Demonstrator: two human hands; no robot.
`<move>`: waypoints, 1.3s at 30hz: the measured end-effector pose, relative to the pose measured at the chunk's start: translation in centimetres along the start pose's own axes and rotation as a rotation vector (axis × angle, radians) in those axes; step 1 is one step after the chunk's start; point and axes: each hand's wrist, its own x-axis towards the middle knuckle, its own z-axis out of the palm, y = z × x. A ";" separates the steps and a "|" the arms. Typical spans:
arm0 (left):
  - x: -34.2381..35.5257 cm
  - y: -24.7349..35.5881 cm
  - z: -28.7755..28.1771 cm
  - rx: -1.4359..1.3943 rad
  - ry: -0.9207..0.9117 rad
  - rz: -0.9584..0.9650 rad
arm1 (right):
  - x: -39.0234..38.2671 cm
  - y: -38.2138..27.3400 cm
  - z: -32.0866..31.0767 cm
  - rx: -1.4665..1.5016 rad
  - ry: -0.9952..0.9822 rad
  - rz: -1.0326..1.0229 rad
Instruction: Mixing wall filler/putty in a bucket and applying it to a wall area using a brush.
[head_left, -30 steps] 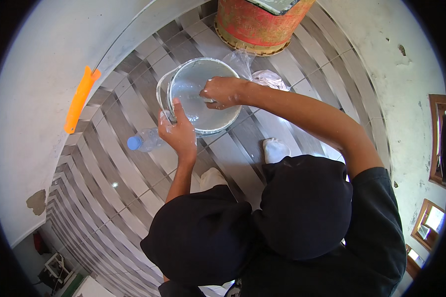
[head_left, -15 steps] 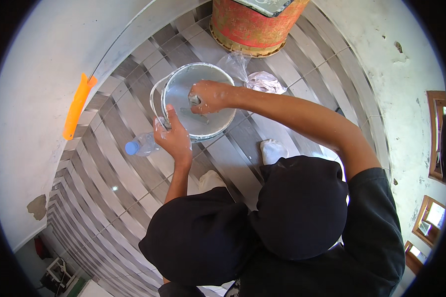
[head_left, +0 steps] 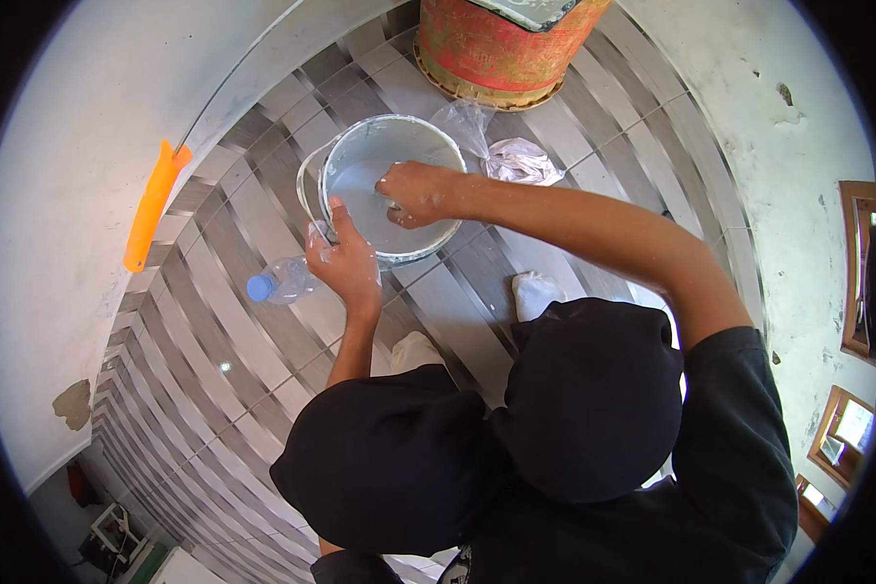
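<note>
Striped floor tiles (head_left: 253, 350) carry a pail (head_left: 389, 195) (wet inside): left hand (head_left: 346, 261) grips its rim, right hand (head_left: 414, 192) curled within, mixing seemingly unfinished.

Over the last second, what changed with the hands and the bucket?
The right hand slid from the far rim down into the bucket, toward the whitish liquid. The left hand stayed clamped on the near rim. The plastic bottle and plastic bags stayed put.
</note>
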 end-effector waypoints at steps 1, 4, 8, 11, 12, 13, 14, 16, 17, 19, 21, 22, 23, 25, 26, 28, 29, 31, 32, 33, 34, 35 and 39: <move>0.2 -0.1 -0.1 -0.005 0.003 0.000 | 0.2 -0.2 0.3 0.047 0.060 0.008; 0.9 -0.9 -0.5 0.064 0.032 0.028 | 1.6 -1.0 0.5 0.177 -0.005 0.061; 0.9 -1.5 -0.6 0.069 0.014 0.044 | 1.6 -0.6 -1.2 0.372 0.013 0.097; 0.6 -0.9 -0.7 0.097 -0.022 0.029 | 1.9 -0.6 -3.1 0.228 0.162 -0.039; 0.5 -0.8 -0.8 0.103 -0.050 0.009 | 2.2 -0.9 -3.9 0.071 0.092 -0.103; 0.5 -0.8 -0.8 0.102 -0.051 0.010 | 2.5 -0.9 -4.5 -0.090 0.026 -0.165; 0.5 -0.9 -0.8 0.080 -0.038 0.031 | 2.9 -0.6 -4.2 -0.091 0.027 -0.164; 0.6 -0.8 -0.8 0.058 -0.025 0.051 | 3.4 -0.4 -3.9 -0.276 -0.079 -0.248; 0.5 -0.7 -0.7 0.050 -0.020 0.044 | 3.2 -0.3 -3.8 -0.277 -0.080 -0.248; 0.5 -0.8 -0.8 0.045 -0.010 0.037 | 2.3 0.0 -3.5 -0.266 -0.145 -0.220; 0.7 -1.4 -0.9 0.045 -0.035 0.009 | 1.5 0.3 -3.1 -0.221 -0.188 -0.205; 0.7 -1.1 -0.7 0.044 -0.036 0.009 | 1.2 0.7 -2.8 -0.177 -0.228 -0.181; 0.5 -0.6 -0.4 0.010 -0.018 -0.001 | 1.0 0.9 -2.5 -0.178 -0.228 -0.180; 0.4 -0.3 0.1 -0.025 -0.001 -0.010 | 0.6 1.1 -1.6 -0.007 -0.185 -0.160; 0.5 -0.5 -0.1 -0.004 0.002 0.007 | 0.7 1.0 -1.6 -0.009 -0.182 -0.167; 0.8 -0.8 -0.4 0.020 0.012 0.028 | 1.0 0.8 -1.4 0.157 -0.123 -0.112; 1.0 -1.0 -0.4 0.064 0.004 0.051 | 1.2 0.9 -1.4 0.155 -0.123 -0.121; 1.2 -1.1 -1.0 0.117 0.027 0.078 | 1.9 1.2 -1.9 0.119 -0.027 -0.192; 1.0 -1.0 -1.0 0.205 0.008 0.090 | 2.1 1.2 -2.5 0.121 -0.061 -0.164; 1.2 -0.7 -1.2 0.296 0.008 0.106 | 2.3 1.1 -3.9 0.115 -0.092 -0.154; 0.8 -0.7 -0.2 0.245 -0.010 0.116 | 1.7 1.6 -4.8 0.057 -0.067 -0.154; 0.6 -0.4 0.2 0.203 -0.020 0.130 | 1.6 1.5 -5.5 0.005 -0.036 -0.165; 0.9 0.7 0.2 0.110 -0.060 0.203 | 2.3 2.5 -3.8 -0.232 -0.014 -0.246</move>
